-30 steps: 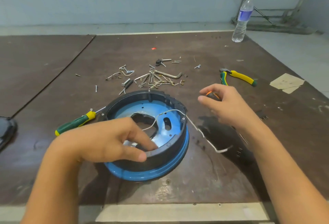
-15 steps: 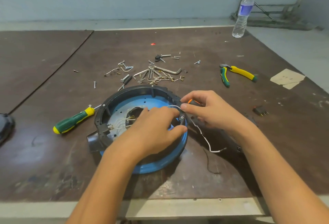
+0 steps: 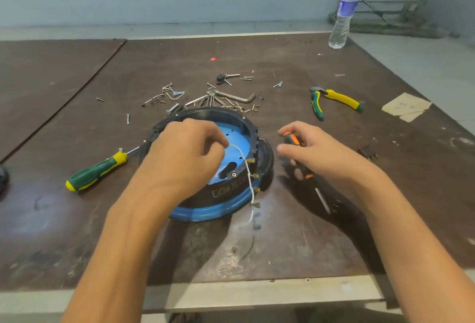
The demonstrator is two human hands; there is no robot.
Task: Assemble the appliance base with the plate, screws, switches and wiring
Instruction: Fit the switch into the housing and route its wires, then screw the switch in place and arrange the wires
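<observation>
Where the head view centres, the round black-and-blue appliance base (image 3: 210,213) sits on the table (image 3: 77,232), its left half hidden under the left hand (image 3: 187,158), whose curled fingers pinch a white wire (image 3: 248,176). Centre right, the right hand (image 3: 318,153) grips an orange-and-black screwdriver (image 3: 291,141), its tip hard to make out.

- A small label (image 3: 223,191) is carried on the black rim of the appliance base (image 3: 205,212); its print cannot be read.
- A blue band (image 3: 347,7) is wrapped round the water bottle (image 3: 340,29); no wording can be made out.

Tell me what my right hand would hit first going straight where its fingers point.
Likely the appliance base, its black rim just left of the right hand; depth is unclear.
</observation>
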